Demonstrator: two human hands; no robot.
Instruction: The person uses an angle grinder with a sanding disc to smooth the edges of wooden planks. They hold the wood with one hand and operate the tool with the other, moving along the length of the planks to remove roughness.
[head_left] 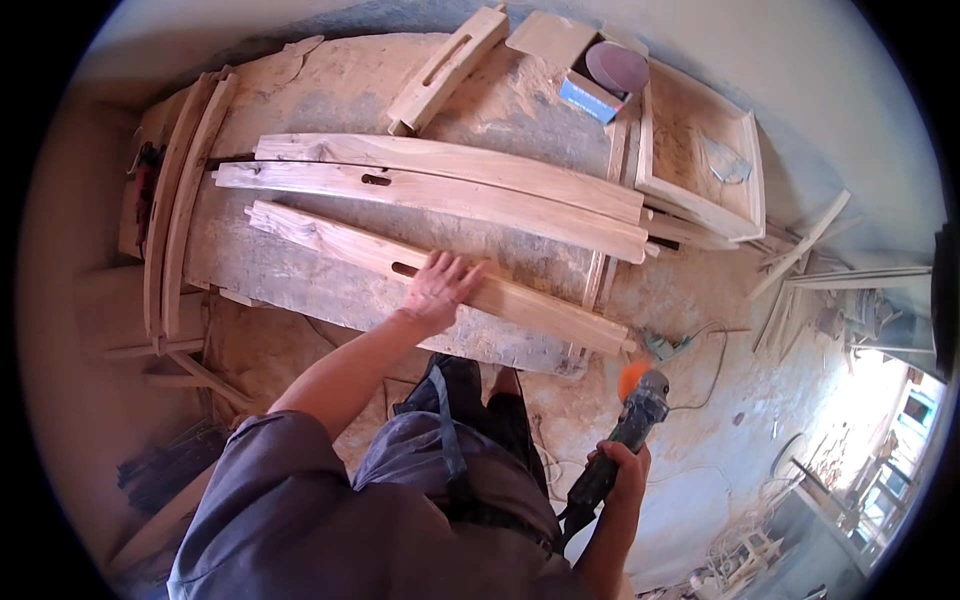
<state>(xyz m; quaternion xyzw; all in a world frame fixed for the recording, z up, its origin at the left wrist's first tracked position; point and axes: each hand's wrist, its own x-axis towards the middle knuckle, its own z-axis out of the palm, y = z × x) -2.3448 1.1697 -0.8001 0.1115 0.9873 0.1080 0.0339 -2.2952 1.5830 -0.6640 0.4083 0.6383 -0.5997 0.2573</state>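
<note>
Your left hand [440,292] lies palm-down, fingers loosely spread, on the pale, slotted wooden board [540,308] at the frame's centre. The board slopes lengthwise from upper left to lower right, up and left of your right hand [624,470], its lower end near the round orange disc [631,379]. That hand, farther off at lower right, wraps the black, grey-headed angle grinder [632,428], forearm rising from the lower edge.
</note>
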